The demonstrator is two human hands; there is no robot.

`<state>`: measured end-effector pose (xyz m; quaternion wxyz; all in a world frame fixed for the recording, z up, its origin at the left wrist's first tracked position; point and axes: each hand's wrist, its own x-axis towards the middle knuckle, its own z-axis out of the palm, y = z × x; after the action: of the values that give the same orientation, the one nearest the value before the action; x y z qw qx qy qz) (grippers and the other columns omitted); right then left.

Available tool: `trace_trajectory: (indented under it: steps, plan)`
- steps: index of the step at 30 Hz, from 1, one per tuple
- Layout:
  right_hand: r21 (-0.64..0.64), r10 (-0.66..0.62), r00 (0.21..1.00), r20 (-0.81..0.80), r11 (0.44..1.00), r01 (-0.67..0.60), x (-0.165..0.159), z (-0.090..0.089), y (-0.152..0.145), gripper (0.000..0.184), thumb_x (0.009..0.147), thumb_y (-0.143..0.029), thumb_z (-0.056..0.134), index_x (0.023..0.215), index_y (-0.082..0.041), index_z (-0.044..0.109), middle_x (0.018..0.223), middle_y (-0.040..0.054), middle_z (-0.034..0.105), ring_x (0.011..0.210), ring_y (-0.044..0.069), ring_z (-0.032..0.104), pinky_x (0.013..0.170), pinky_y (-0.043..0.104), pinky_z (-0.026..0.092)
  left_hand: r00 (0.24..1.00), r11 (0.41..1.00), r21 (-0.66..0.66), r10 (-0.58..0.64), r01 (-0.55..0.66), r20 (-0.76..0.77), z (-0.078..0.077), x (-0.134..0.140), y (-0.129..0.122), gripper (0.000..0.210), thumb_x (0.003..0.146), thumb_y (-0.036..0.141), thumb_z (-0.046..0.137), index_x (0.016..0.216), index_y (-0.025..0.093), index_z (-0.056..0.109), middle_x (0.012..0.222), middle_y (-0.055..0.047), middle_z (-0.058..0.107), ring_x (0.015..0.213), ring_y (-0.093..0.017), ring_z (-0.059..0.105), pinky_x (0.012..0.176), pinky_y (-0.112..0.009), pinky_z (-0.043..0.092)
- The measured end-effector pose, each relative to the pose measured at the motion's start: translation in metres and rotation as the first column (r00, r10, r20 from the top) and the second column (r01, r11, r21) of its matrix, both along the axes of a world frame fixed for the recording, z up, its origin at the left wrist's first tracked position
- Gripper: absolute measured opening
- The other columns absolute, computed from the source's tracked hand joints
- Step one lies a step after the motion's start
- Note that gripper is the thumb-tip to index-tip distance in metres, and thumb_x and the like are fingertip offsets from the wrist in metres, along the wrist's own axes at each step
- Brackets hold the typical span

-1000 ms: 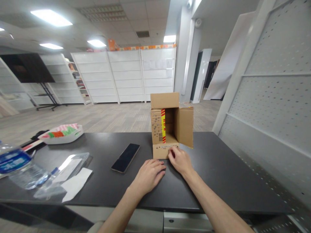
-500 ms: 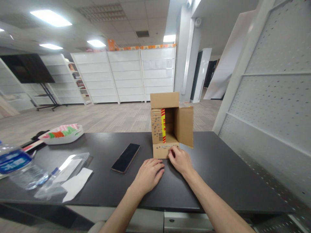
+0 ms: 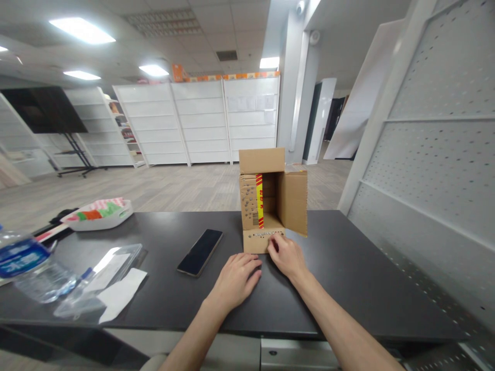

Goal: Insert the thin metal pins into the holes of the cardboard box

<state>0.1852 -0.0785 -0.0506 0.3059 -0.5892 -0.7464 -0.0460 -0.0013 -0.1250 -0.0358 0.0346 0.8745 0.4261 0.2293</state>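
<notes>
Cardboard box (image 3: 274, 198): located at the middle of the desk (image 3: 348, 288), ahead of both hands, its open side facing the person. The lower flap (image 3: 255, 245) projects toward the person; its long axis runs left to right, across the line of reach. A row of small dots (image 3: 266, 235) follows that axis — parallel to the fold.

Right hand (image 3: 286, 256): nearer of the two to the row. The grip is curled, thumb and index drawn together at the right portion of the flap, close below the row. The dots in view extend mainly leftward from these fingertips. Whether a small item is pinched between them cannot be determined.

Left hand (image 3: 238, 273): palm down on the desk, grip relaxed, nothing visibly held. Its fingertips lie at the flap's near edge, toward the left corner — contact cannot be confirmed. The phone (image 3: 200, 252) lies to its left, well apart from the box.
</notes>
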Motion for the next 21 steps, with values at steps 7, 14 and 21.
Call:
trace_trajectory:
  steps: [7, 14, 21]
  plan:
    - [0.014, 0.006, 1.0, -0.007, 1.0, -0.006, 0.001, -0.001, 0.0, 0.01, 0.087, -0.022, 0.045, 0.084, -0.021, 0.055, 0.073, 0.0003, 0.064, 0.064, 0.014, 0.057, 0.058, 0.025, 0.027, 0.997, 0.998, 0.032, 0.056, -0.057, 0.045, 0.011, 0.001, 0.007, 0.024, 0.09, 0.029, 0.044, 0.105, 0.023, 0.062, 0.109, -0.004, 0.064, 0.104, -0.017, 0.054, 0.09, -0.034, 0.041]
    - [0.013, 0.003, 1.0, 0.001, 1.0, -0.003, 0.001, 0.0, -0.001, 0.009, 0.086, -0.021, 0.046, 0.083, -0.021, 0.054, 0.074, 0.0008, 0.065, 0.065, 0.015, 0.057, 0.057, 0.025, 0.027, 0.958, 0.961, 0.101, 0.24, -0.257, 0.155, 0.025, -0.003, 0.036, 0.02, 0.09, 0.027, 0.042, 0.093, 0.02, 0.061, 0.094, -0.004, 0.064, 0.091, -0.017, 0.056, 0.079, -0.03, 0.04]
    - [0.03, 0.004, 1.0, -0.006, 1.0, -0.003, 0.0, 0.0, 0.0, 0.01, 0.086, -0.02, 0.045, 0.082, -0.022, 0.054, 0.071, 0.0001, 0.064, 0.062, 0.015, 0.056, 0.057, 0.025, 0.027, 0.82, 0.888, -0.013, 0.43, -0.46, 0.378, 0.004, -0.01, 0.072, 0.025, 0.089, 0.037, 0.041, 0.073, 0.02, 0.049, 0.062, 0.002, 0.051, 0.06, -0.011, 0.049, 0.058, -0.022, 0.033]
